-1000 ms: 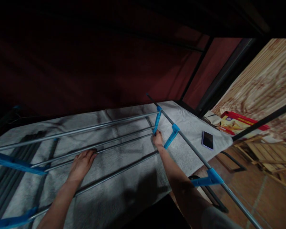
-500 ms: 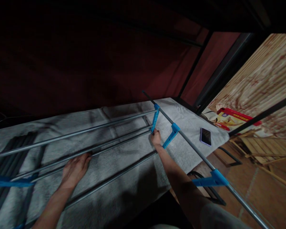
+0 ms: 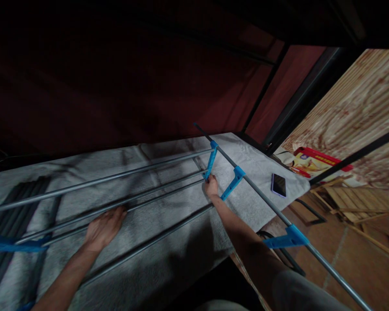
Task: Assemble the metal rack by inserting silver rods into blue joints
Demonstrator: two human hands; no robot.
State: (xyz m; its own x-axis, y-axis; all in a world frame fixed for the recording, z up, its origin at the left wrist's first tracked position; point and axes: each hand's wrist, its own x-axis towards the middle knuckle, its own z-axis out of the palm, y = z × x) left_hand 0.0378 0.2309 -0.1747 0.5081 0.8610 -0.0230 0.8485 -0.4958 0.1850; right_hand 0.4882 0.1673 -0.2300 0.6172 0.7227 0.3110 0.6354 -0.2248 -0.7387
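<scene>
Phone (image 3: pixel 278 185) lies near cloth edge (image 3: pixel 300 185); right hand (image 3: pixel 211 186) apparently grips blue bracket (image 3: pixel 211 160).

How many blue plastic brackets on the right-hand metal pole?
3: far bracket by the right hand, middle bracket just right, near bracket lower right. More may lie out of frame.

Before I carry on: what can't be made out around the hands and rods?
All in the head view:
- How the thin rod meets the far blue bracket: the right hand covers the joint.
- The left hand's grip: its back hides the fingers' undersides.
- Rear rail's left end: cut off by the left edge.
- Slanting pipe's near end: cut off by the bottom edge.
</scene>
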